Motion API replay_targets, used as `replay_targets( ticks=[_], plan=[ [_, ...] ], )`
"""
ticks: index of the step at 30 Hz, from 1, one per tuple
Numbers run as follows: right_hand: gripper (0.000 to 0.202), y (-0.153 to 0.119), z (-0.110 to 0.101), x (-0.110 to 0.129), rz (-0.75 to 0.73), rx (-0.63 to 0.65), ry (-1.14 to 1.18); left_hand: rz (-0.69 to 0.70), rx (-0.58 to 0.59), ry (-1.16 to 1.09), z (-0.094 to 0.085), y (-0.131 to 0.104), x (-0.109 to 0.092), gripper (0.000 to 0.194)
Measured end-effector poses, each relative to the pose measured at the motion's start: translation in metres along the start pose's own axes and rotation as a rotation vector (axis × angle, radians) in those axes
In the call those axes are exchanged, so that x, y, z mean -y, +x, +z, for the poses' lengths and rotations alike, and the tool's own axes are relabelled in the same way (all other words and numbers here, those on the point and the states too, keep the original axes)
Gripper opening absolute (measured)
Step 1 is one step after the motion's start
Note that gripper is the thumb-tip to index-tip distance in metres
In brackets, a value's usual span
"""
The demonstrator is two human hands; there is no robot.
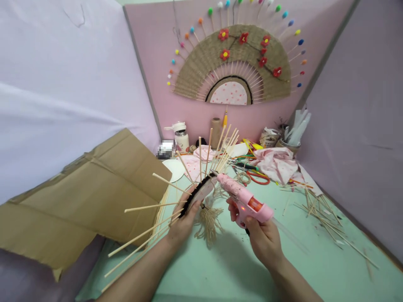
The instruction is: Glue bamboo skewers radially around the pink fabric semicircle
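Observation:
My left hand point(185, 218) grips a half-round piece point(203, 191) with a black fuzzy edge, tilted up off the table. Thin wooden sticks point(141, 207) fan out from that edge to the left and upward. A twine tassel point(208, 222) hangs just below the piece. My right hand point(262, 237) is wrapped round a pink glue gun point(241, 193), whose orange light glows. The gun's nozzle meets or nearly meets the upper right end of the black edge; whether they touch is hard to tell. A clear glue stick trails from the gun's back.
Cardboard point(126, 180) leans at left. Loose sticks point(324, 214) lie at right. Behind are pink cloth point(277, 161), red-handled scissors point(260, 178), a white bottle point(181, 140), a twine spool point(215, 132) and jars point(269, 137). A finished fan point(201, 63) hangs on the back wall.

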State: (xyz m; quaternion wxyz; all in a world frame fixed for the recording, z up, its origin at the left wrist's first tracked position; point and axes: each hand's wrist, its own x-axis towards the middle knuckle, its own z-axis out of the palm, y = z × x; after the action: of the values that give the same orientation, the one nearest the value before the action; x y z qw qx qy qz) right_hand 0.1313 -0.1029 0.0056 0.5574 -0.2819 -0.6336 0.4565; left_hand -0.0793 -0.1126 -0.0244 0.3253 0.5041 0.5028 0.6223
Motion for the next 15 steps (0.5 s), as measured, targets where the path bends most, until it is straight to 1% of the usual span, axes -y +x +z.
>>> replay_targets(
  ticks=[6, 11, 15],
  plan=[
    [0.031, -0.002, 0.001, -0.004, 0.012, 0.005, -0.060, 0.020, 0.002, 0.074, -0.001, 0.001, -0.003, 0.044],
    [0.030, -0.003, 0.003, -0.003, 0.008, -0.031, -0.080, 0.007, 0.028, 0.068, 0.000, 0.001, -0.008, 0.043],
    [0.030, -0.001, 0.004, -0.001, 0.007, -0.041, -0.111, 0.035, 0.015, 0.070, 0.001, 0.001, -0.012, 0.041]
  ],
)
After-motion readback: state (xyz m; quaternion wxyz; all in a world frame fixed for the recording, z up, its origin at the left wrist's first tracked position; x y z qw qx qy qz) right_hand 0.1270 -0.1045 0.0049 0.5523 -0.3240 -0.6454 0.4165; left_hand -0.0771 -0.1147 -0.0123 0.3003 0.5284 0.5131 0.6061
